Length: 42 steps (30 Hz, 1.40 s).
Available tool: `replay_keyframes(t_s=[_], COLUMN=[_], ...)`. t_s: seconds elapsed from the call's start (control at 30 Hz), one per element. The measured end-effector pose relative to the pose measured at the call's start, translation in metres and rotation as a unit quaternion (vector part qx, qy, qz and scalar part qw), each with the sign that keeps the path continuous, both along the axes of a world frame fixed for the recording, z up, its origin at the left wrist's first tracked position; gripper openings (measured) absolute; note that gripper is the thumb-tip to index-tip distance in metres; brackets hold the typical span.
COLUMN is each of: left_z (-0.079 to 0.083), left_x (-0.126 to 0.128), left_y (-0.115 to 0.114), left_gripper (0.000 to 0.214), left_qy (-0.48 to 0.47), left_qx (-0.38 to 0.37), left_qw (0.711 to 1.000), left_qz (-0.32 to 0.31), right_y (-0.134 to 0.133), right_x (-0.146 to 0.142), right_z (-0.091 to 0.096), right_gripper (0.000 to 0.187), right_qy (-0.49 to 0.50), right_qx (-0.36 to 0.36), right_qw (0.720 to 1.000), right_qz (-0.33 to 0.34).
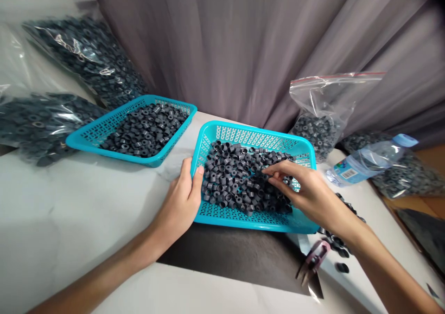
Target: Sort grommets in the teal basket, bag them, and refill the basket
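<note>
A turquoise plastic basket [255,222] full of small dark grey hollow cylindrical pieces [229,177] is tilted towards me. My left hand [186,193] grips its left rim, thumb on the inner side and fingers outside. Over the right part of the basket, my right hand [295,182] has thumb and forefinger brought together among the pieces. Whatever sits at those fingertips is too small and dark to make out.
On the left stand a second turquoise basket [160,158] of such pieces and large clear bags [83,59] of them. To the right are a zip bag [314,128], a water bottle [371,163], loose pieces [342,267] and pink-handled clippers [318,253]. A dark sheet [236,258] lies in front.
</note>
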<state>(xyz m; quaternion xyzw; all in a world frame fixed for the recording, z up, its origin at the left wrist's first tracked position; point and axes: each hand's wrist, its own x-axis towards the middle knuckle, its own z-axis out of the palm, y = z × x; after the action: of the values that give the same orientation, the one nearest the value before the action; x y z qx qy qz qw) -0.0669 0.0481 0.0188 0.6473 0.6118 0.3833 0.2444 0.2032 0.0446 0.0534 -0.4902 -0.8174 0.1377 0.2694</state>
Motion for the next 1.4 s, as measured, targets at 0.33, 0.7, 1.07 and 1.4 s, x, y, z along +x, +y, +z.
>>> replay_keyframes(t_s=[0.33, 0.7, 1.07, 1.4], left_z=[-0.003, -0.007, -0.006, -0.008], left_x=[-0.001, 0.0, 0.001, 0.001], left_y=[0.002, 0.001, -0.001, -0.001], left_gripper=[0.031, 0.025, 0.014, 0.009], left_qy=[0.0, -0.014, -0.013, -0.022], left_qx=[-0.011, -0.009, -0.01, 0.008], left_qw=[1.0, 1.0, 1.0, 0.999], left_qz=[0.007, -0.01, -0.005, -0.023], right_y=[0.001, -0.003, -0.004, 0.004], right_x=[0.007, 0.007, -0.077, -0.072], right_z=[-0.008, -0.007, -0.008, 0.003], right_gripper=[0.044, 0.018, 0.02, 0.007], right_qy=[-0.067, -0.138, -0.208, -0.146], right_qx=[0.019, 0.149, 0.046, 0.023], right_qw=[0.997, 0.974, 0.973, 0.987], right_qz=[0.024, -0.104, 0.086, 0.068])
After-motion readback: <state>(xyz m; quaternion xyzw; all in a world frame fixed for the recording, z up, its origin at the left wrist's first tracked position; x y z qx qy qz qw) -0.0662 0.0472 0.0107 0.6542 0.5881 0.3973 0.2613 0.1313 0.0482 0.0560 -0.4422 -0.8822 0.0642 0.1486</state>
